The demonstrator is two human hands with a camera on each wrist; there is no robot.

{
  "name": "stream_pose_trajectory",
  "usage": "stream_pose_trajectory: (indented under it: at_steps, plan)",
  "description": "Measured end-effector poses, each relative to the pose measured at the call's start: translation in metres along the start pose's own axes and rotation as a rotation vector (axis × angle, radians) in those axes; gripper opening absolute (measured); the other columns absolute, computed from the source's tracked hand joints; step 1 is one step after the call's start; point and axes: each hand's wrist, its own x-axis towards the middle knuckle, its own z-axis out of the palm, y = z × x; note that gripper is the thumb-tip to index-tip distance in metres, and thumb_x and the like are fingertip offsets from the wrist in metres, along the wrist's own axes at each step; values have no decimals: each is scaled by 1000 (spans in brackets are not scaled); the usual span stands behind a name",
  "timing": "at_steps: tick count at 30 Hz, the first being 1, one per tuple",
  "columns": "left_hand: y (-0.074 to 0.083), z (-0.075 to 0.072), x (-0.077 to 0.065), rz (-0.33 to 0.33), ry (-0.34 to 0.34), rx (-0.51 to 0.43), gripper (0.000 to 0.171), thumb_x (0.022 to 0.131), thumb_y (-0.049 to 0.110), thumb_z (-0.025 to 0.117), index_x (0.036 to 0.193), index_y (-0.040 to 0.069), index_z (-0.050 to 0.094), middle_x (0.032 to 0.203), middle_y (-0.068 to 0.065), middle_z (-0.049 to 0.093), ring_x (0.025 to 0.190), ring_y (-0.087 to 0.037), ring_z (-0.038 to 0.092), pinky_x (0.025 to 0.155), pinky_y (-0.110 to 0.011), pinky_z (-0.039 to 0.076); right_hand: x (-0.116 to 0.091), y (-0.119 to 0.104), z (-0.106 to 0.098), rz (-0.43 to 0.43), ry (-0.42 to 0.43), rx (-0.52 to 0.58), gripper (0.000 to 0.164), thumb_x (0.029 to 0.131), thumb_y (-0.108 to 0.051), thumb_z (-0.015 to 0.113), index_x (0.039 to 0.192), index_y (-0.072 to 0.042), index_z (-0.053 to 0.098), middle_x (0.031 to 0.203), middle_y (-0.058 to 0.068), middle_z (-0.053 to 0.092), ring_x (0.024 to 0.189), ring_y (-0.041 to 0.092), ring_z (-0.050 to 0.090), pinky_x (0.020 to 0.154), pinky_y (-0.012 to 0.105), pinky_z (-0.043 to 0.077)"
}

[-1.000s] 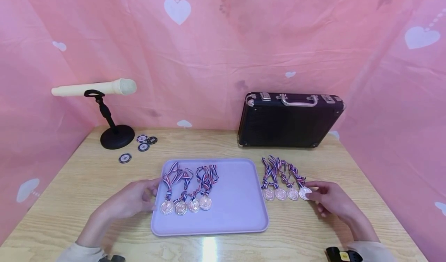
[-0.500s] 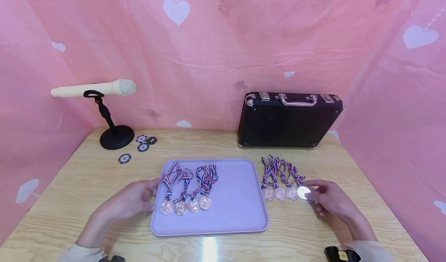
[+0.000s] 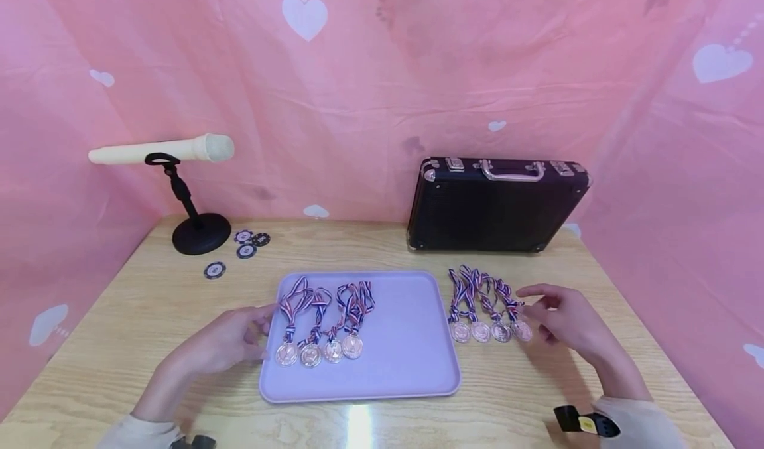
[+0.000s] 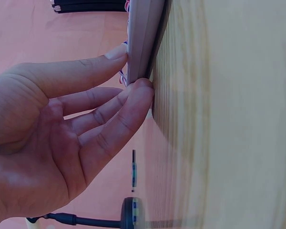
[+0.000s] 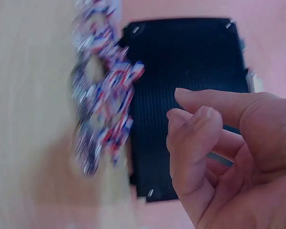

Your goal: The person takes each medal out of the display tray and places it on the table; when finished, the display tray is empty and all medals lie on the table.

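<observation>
My left hand (image 3: 223, 343) rests against the left edge of a lilac tray (image 3: 412, 329), thumb and fingertips touching its rim, as the left wrist view also shows. Several medals (image 3: 310, 355) with knotted red, white and blue ribbons lie in a row on the tray's left half. To the right of the tray, another row of medals (image 3: 480, 331) lies on the table, ribbons pointing away from me. My right hand (image 3: 564, 320) hovers beside the rightmost medal (image 3: 522, 331), fingers loosely bent and holding nothing. In the right wrist view the ribbons (image 5: 109, 105) are blurred.
A black briefcase (image 3: 495, 213) with a silver handle stands at the back right. At the back left, a white microphone (image 3: 167, 150) sits on a black stand (image 3: 201, 233). Several poker chips (image 3: 215, 270) lie near it. A pink curtain (image 3: 370, 104) hangs behind the table.
My right hand has let go of the rightmost medal and lifted slightly up and away from it. That medal lies beside the others in its row. The left hand has stayed at the tray.
</observation>
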Motion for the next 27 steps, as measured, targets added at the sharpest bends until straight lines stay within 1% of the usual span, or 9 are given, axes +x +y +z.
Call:
stream_pose_trajectory:
  at_steps: [3, 6, 11, 14, 17, 20, 21, 23, 27]
  plan:
    - [1, 0, 1, -6, -3, 3, 79, 86, 6, 83, 157, 1, 48, 105, 0, 66, 95, -18, 61, 75, -29, 53, 1, -18, 9, -27, -7, 25, 42, 100, -12, 72, 136, 5, 64, 82, 9, 59, 56, 13, 54, 51, 29, 52]
    - [1, 0, 1, -13, -2, 6, 79, 86, 5, 83, 157, 1, 48, 105, -1, 66, 95, -17, 61, 76, -30, 53, 4, -37, 25, -39, -16, 64, 41, 98, -14, 75, 134, 3, 66, 81, 9, 61, 54, 12, 54, 49, 29, 52]
    - [0, -1, 0, 7, 0, -2, 81, 86, 5, 84, 157, -2, 47, 105, -1, 66, 94, -17, 61, 75, -30, 53, 10, -66, 63, -50, -51, 141, 37, 94, -12, 78, 126, 3, 70, 81, 9, 66, 51, 13, 55, 46, 27, 48]
    - [-1, 0, 0, 18, -4, -6, 81, 85, 5, 83, 156, -4, 46, 105, -1, 66, 94, -17, 61, 75, -29, 53, 13, -82, 87, -57, -77, 181, 35, 91, -11, 80, 123, 1, 71, 82, 9, 67, 52, 14, 58, 47, 27, 50]
    - [-1, 0, 0, 7, -5, 1, 80, 85, 4, 83, 156, -3, 47, 104, -1, 66, 93, -16, 61, 76, -28, 53, 15, -96, 109, -74, -109, 226, 35, 90, -11, 81, 121, 1, 71, 83, 9, 67, 52, 14, 59, 48, 30, 54]
    - [0, -1, -1, -8, -6, 3, 80, 86, 4, 83, 156, -1, 47, 106, -2, 65, 92, -16, 62, 76, -28, 54, 16, -108, 129, -76, -160, 267, 35, 90, -11, 81, 120, 3, 70, 85, 10, 67, 52, 14, 60, 49, 33, 56]
    - [0, -1, -1, -14, -4, 5, 80, 86, 4, 83, 157, -1, 47, 106, -2, 65, 92, -16, 62, 76, -28, 54, 16, -111, 136, -81, -176, 272, 34, 90, -11, 81, 120, 3, 70, 85, 10, 67, 51, 13, 60, 49, 33, 57]
    - [0, -2, 0, 1, -5, 8, 80, 86, 4, 83, 157, -2, 47, 108, -2, 66, 92, -16, 62, 76, -28, 54, 17, -118, 147, -89, -209, 271, 33, 90, -10, 81, 118, 4, 70, 82, 12, 68, 49, 13, 61, 50, 34, 58]
    - [-1, -2, 0, 21, -3, 9, 80, 86, 6, 84, 156, -2, 47, 107, -1, 66, 92, -15, 62, 77, -28, 54, 17, -126, 165, -98, -270, 239, 26, 89, -10, 81, 110, 2, 72, 74, 12, 69, 47, 13, 64, 50, 34, 58]
